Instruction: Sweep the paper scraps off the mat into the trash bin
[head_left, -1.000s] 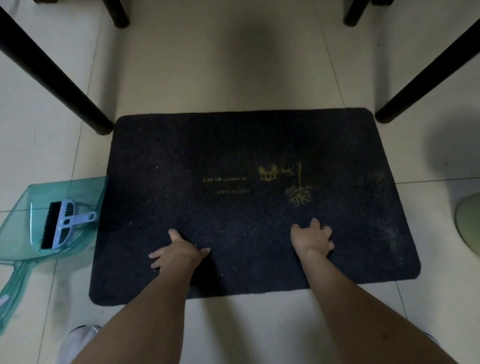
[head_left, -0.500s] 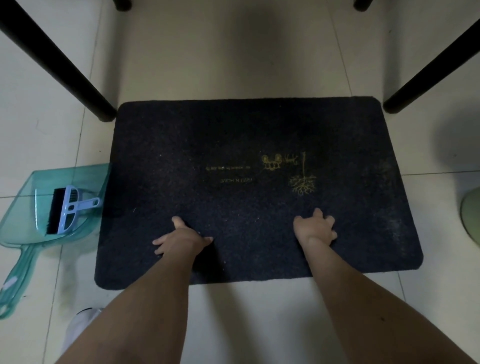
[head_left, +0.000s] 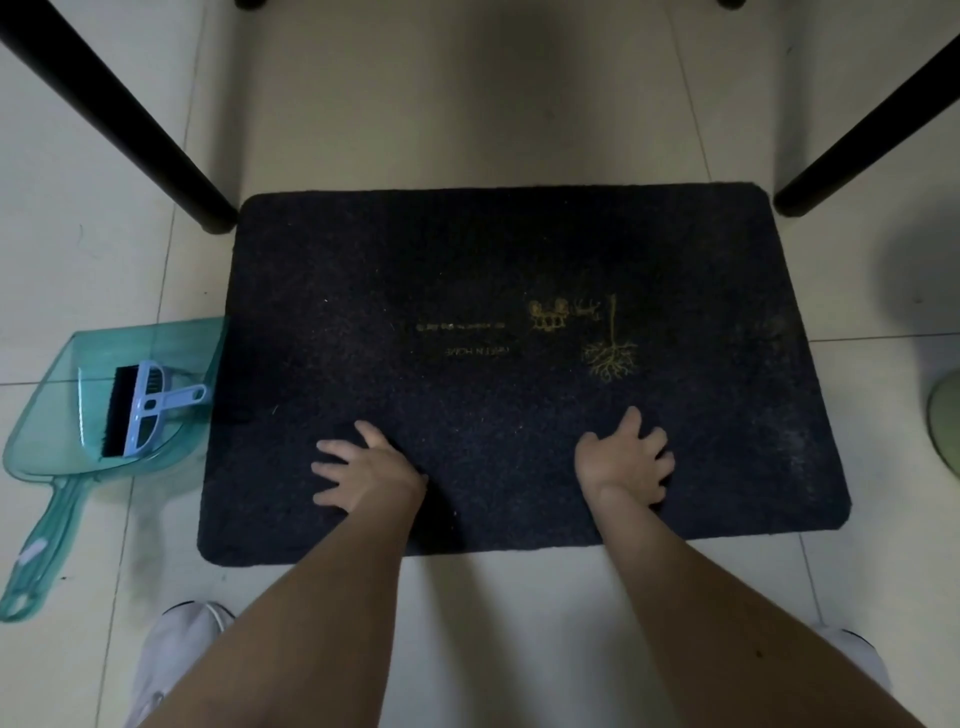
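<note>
A dark mat (head_left: 467, 270) with small gold print lies on the pale tiled floor. Both my hands press flat on its near part, fingers spread: my left hand (head_left: 363, 470) toward the left, my right hand (head_left: 623, 457) toward the right. Neither holds anything. No paper scraps show on the mat, only a few tiny pale specks. To the mat's left a clear teal dustpan (head_left: 57, 467) lies on the floor with a small blue hand brush (head_left: 143, 408) resting inside it.
Black slanted furniture legs stand at the mat's far left corner (head_left: 130, 124) and far right corner (head_left: 857, 140). A pale green round object (head_left: 948, 415) sits cut off at the right edge. My white shoes (head_left: 176, 654) show at the bottom.
The mat sits a little further from the near edge of the view than before. Both hands stay pressed on it, fingers now spread wider.
</note>
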